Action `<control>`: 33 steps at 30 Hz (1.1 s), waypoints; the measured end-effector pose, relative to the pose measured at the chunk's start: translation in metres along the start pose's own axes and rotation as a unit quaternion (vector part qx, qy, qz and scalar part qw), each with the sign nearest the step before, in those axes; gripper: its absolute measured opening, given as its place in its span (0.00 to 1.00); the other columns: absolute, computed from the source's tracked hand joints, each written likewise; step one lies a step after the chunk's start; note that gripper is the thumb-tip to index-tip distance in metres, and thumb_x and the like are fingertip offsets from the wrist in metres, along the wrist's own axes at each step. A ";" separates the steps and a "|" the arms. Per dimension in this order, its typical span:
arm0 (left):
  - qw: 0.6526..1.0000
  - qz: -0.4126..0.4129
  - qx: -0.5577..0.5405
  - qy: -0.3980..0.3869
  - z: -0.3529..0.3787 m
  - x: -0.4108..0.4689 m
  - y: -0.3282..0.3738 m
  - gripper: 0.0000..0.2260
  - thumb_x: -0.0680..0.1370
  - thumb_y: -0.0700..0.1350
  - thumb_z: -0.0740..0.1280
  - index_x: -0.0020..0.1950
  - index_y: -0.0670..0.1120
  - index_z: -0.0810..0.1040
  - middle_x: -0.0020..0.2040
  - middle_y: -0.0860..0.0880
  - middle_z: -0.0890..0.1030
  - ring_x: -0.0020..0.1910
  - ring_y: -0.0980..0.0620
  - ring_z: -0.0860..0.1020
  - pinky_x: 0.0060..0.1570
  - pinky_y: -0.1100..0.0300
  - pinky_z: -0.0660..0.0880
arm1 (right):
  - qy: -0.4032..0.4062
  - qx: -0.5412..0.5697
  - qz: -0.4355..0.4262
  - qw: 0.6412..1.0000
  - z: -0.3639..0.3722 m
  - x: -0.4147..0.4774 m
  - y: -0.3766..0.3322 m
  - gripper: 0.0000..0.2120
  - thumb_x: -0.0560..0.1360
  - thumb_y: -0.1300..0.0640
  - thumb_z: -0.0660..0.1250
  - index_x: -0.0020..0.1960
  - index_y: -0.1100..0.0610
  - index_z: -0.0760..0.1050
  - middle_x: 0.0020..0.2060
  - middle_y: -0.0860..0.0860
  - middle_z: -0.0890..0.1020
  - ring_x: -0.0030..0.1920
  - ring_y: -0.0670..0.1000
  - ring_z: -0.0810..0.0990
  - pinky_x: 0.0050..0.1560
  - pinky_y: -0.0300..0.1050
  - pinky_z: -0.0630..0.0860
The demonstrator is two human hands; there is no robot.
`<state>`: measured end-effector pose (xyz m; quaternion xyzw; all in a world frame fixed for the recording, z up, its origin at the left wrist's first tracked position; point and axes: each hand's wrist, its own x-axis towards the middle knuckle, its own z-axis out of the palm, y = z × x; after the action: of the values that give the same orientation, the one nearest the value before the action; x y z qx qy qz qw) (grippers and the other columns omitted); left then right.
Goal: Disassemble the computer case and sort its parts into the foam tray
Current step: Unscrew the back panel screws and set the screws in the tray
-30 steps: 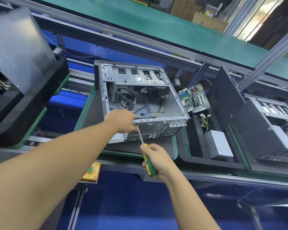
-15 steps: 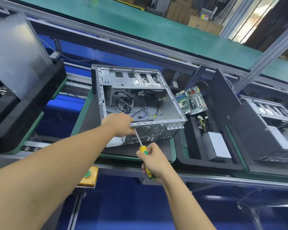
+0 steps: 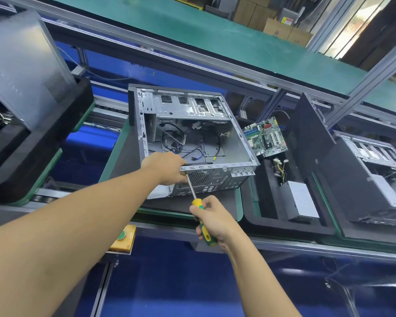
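Conveyor pallet (image 3: 124, 161) carries the computer case (image 3: 215, 115) open side up, foam tray (image 3: 284, 228) just beside; left hand (image 3: 167, 168) grips its rear rim, right hand (image 3: 215, 220) wraps the screwdriver (image 3: 193, 193), whose slanted tip may slip off, jabbing left fingers.

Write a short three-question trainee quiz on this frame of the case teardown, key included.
1. True or false: the right hand grips the screwdriver.
2. Which part stands at the far end of the foam tray, right of the computer case? A motherboard; B keyboard; C monitor.
3. Fill in: the screwdriver's tip meets the case beside the ____ hand.
Key: 1 true; 2 A; 3 left, the left hand at the case's rim.
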<state>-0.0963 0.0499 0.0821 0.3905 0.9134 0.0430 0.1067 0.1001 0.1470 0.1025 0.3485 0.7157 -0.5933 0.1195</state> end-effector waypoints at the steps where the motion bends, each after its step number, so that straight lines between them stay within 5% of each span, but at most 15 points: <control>1: 1.000 0.000 0.001 -0.003 0.000 0.000 0.000 0.15 0.75 0.67 0.63 0.45 0.56 0.74 0.38 0.54 0.75 0.41 0.46 0.77 0.39 0.53 0.76 | -0.006 0.013 0.011 1.000 0.000 0.000 -0.001 0.12 0.79 0.48 0.66 0.53 0.55 0.68 0.40 0.53 0.78 0.26 0.49 0.74 0.29 0.44 0.74; 6: 1.000 0.005 0.016 -0.002 0.001 0.001 0.000 0.20 0.75 0.68 0.62 0.57 0.56 0.77 0.46 0.53 0.79 0.46 0.46 0.78 0.38 0.54 0.72 | -0.023 0.095 0.073 0.993 0.000 0.000 -0.005 0.15 0.83 0.51 0.57 0.55 0.61 0.76 0.35 0.55 0.84 0.25 0.51 0.73 0.31 0.43 0.70; 12: 1.000 0.001 -0.003 -0.016 -0.001 0.000 0.000 0.19 0.75 0.68 0.62 0.57 0.58 0.77 0.45 0.54 0.79 0.46 0.47 0.78 0.42 0.53 0.76 | 0.018 0.055 -0.013 0.998 -0.006 0.000 0.003 0.08 0.80 0.53 0.68 0.53 0.56 0.72 0.42 0.55 0.81 0.32 0.52 0.80 0.34 0.45 0.78; 15: 1.000 0.002 0.013 -0.010 0.000 -0.001 0.000 0.20 0.75 0.69 0.61 0.60 0.59 0.75 0.52 0.54 0.80 0.50 0.47 0.79 0.42 0.53 0.75 | 0.027 0.029 -0.012 0.999 -0.007 0.002 0.002 0.10 0.78 0.55 0.68 0.53 0.53 0.68 0.44 0.55 0.79 0.30 0.50 0.78 0.34 0.45 0.79; 20: 0.999 0.043 -0.003 0.014 0.000 -0.004 0.001 0.13 0.76 0.64 0.64 0.43 0.56 0.68 0.48 0.57 0.73 0.47 0.50 0.76 0.44 0.50 0.77 | -0.004 0.092 0.058 0.994 -0.002 0.001 -0.004 0.13 0.80 0.47 0.62 0.53 0.57 0.73 0.37 0.54 0.76 0.29 0.51 0.74 0.31 0.43 0.74; 23: 0.994 0.078 -0.047 0.061 0.003 -0.010 -0.004 0.09 0.77 0.57 0.65 0.55 0.58 0.73 0.50 0.59 0.73 0.52 0.52 0.78 0.47 0.50 0.78 | -0.018 0.117 0.061 0.991 0.000 0.002 -0.003 0.10 0.80 0.54 0.60 0.49 0.59 0.77 0.35 0.54 0.80 0.28 0.51 0.72 0.31 0.42 0.71; 26: 0.986 0.095 -0.112 0.074 0.007 -0.016 -0.008 0.19 0.78 0.52 0.66 0.67 0.61 0.67 0.59 0.58 0.78 0.54 0.54 0.79 0.49 0.49 0.79 | -0.014 0.095 0.029 0.995 0.000 0.001 0.000 0.09 0.82 0.54 0.61 0.49 0.59 0.75 0.36 0.54 0.80 0.31 0.51 0.73 0.33 0.44 0.72; 30: 0.978 0.120 -0.148 0.087 0.009 -0.019 -0.009 0.17 0.79 0.49 0.67 0.63 0.62 0.64 0.62 0.58 0.78 0.54 0.55 0.78 0.52 0.50 0.78 | 0.002 0.070 -0.005 0.998 -0.002 0.000 0.002 0.09 0.82 0.51 0.65 0.52 0.57 0.71 0.45 0.56 0.79 0.33 0.50 0.78 0.36 0.47 0.80; 33: 0.971 0.147 -0.160 0.103 0.009 -0.019 -0.008 0.16 0.80 0.47 0.66 0.64 0.60 0.67 0.63 0.59 0.75 0.55 0.57 0.76 0.53 0.53 0.76 | 0.009 0.046 0.001 0.999 -0.003 -0.001 0.001 0.09 0.80 0.51 0.66 0.54 0.53 0.68 0.49 0.57 0.79 0.29 0.49 0.78 0.30 0.43 0.78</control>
<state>-0.0873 0.0305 0.0747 0.4915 0.8334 0.2438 0.0657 0.1017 0.1496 0.1031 0.3592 0.6882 -0.6228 0.0974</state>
